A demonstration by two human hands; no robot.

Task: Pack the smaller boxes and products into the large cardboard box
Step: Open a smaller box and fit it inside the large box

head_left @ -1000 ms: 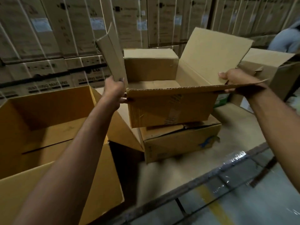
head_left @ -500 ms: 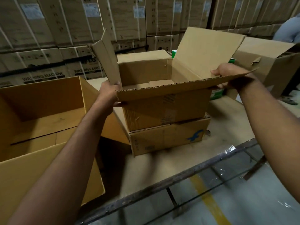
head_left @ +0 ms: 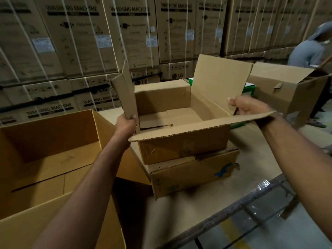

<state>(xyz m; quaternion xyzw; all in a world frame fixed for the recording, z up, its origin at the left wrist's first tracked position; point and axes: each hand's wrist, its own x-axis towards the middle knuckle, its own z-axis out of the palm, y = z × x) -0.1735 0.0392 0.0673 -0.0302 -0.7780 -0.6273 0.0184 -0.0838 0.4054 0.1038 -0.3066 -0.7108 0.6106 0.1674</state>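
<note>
well, both hands hold the small box [head_left: 181, 148], one on each side, likely so it sits level and can be carried over to the big box [head_left: 50, 133], which stands open at the near left. the left hand [head_left: 125, 125] is curled tight round the bottom of the left flap, which sticks up. the right hand [head_left: 250, 107] grips the right side with its thumb on top; its other fingers are hidden under the card. the small box is in the middle, on or just over a shut box [head_left: 190, 175] with a blue mark; i cannot tell if they touch. it is brown and open at the top, and it looks empty but for a flat bit of card on its floor. its near flap has a rough edge. the big box looks empty too, so i think the packing has only just begun.
</note>
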